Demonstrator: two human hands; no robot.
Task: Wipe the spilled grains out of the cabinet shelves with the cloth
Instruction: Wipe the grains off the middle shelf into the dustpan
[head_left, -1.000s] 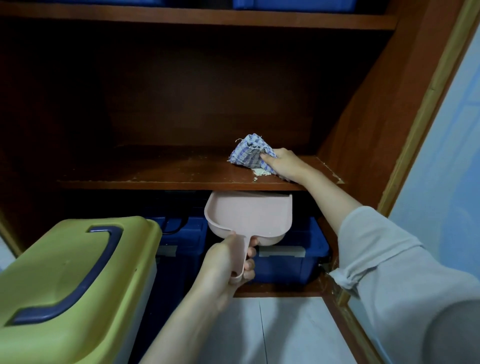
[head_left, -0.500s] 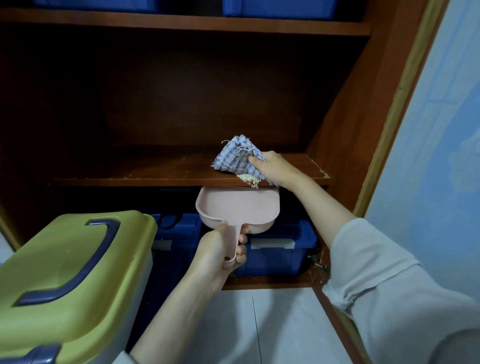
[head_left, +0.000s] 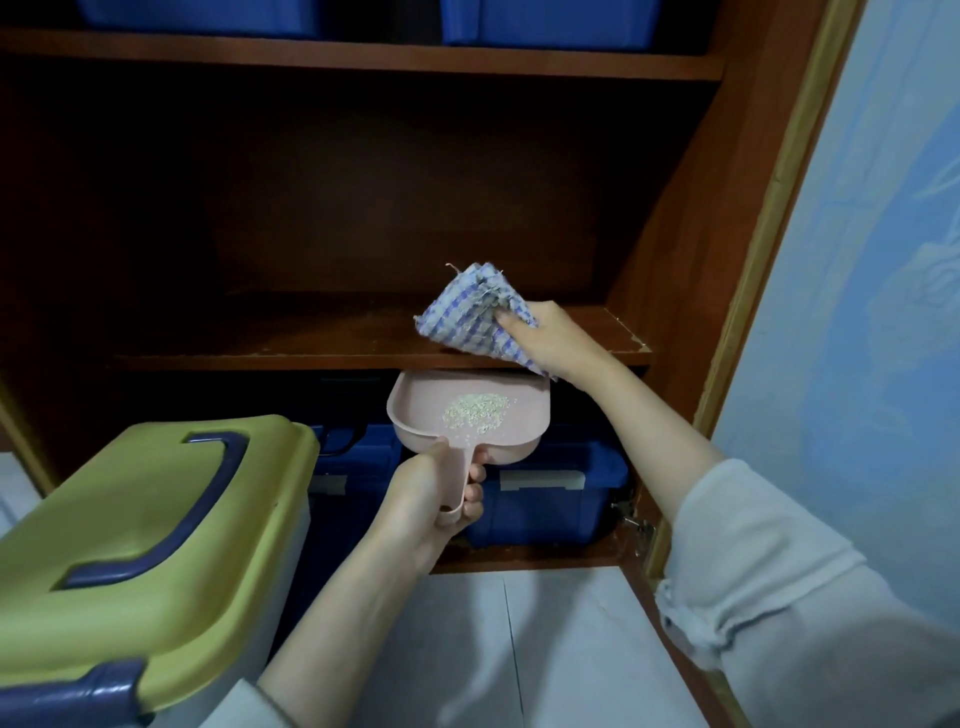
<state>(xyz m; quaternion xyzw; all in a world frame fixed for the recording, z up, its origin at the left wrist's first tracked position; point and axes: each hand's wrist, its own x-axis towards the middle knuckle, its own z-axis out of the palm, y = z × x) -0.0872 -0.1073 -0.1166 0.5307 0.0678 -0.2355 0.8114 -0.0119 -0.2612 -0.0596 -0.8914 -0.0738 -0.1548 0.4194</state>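
Gripping the checked cloth (head_left: 470, 318), the right hand (head_left: 553, 343) curls its fingers over the fabric at the front edge of the middle shelf (head_left: 291, 335), the arm reaching up and forward from a rolled pale sleeve (head_left: 753, 545). The cloth is a woven blue-and-white check, bunched into a rough triangle with a frayed corner standing up; its lower edge hangs over the shelf lip. The shelf is dark reddish-brown board with chipped edging near its right end. The left hand (head_left: 431, 493) clasps the short handle of a pink plastic dustpan (head_left: 524, 426), thumb along one side, fingertips showing on the other. The dustpan is a shallow, smooth tray with rounded corners and a raised rim, held just below the shelf edge under the cloth. A loose patch of pale grains (head_left: 478, 410) lies in it. Blue plastic bins (head_left: 545, 493) occupy the compartment below. A box (head_left: 156, 499) with a yellow-green lid and dark blue handle stands at lower left.
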